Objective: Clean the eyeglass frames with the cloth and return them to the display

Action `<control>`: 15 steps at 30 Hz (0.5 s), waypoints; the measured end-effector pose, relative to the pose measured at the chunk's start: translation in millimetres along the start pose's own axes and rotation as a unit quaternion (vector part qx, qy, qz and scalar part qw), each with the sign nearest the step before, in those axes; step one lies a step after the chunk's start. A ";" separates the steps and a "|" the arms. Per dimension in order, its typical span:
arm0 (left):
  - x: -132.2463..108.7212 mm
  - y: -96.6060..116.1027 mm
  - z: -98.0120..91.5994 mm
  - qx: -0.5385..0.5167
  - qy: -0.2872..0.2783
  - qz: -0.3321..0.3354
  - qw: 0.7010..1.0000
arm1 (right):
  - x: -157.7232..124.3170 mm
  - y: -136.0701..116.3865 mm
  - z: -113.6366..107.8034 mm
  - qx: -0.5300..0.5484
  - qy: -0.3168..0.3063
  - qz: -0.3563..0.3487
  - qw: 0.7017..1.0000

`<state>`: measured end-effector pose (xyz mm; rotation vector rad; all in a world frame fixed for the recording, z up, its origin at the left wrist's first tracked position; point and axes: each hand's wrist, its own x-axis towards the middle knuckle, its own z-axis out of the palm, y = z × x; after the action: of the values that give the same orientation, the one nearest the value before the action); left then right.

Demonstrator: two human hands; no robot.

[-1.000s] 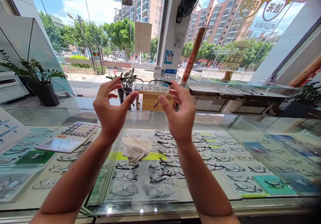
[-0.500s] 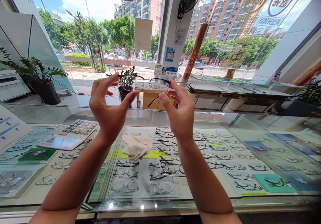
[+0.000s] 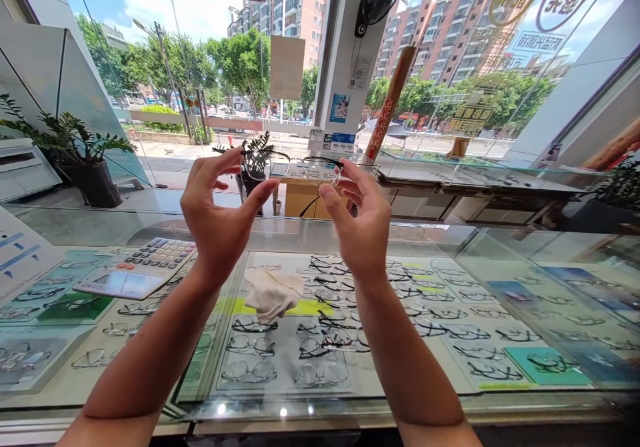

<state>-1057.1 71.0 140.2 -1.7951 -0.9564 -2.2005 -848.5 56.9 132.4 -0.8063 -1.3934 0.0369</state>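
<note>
Both hands are raised above the glass display counter, with a pair of dark-rimmed eyeglasses (image 3: 320,160) between them. My left hand (image 3: 215,213) pinches the left end of the frame, index finger at the top and thumb below. At the right end, the fingers and thumb of my right hand (image 3: 363,217) grip the rim. One dark temple hangs down beside the right thumb. Below the hands, a crumpled beige cloth (image 3: 273,293) lies on the counter glass.
A calculator (image 3: 140,267) rests on the counter at the left, beside a white sheet (image 3: 23,257). Rows of eyeglasses (image 3: 250,345) show under the glass. Beyond the counter stand potted plants (image 3: 93,167), a yellow cabinet (image 3: 300,200) and a pillar (image 3: 345,67) with a fan.
Both hands and the eyeglasses have shifted very slightly to the right. The hold on the frame looks the same.
</note>
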 end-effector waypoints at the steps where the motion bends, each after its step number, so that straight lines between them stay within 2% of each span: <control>1: 0.3 -1.0 0.0 -0.006 -0.007 -0.008 1.000 | 0.1 0.1 -0.4 -0.007 0.003 -0.009 1.000; 8: 5.5 -11.0 1.4 -0.072 -0.067 -0.072 0.993 | -0.6 -0.4 -1.0 -0.070 0.049 -0.085 0.993; 15: 4.9 -19.0 7.1 -0.133 -0.090 -0.116 0.980 | -2.1 1.1 0.8 -0.118 0.072 -0.135 0.981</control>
<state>-1061.9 91.2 138.1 -2.1305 -0.9901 -2.4385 -849.2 57.1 129.9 -0.7919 -1.3733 -0.3963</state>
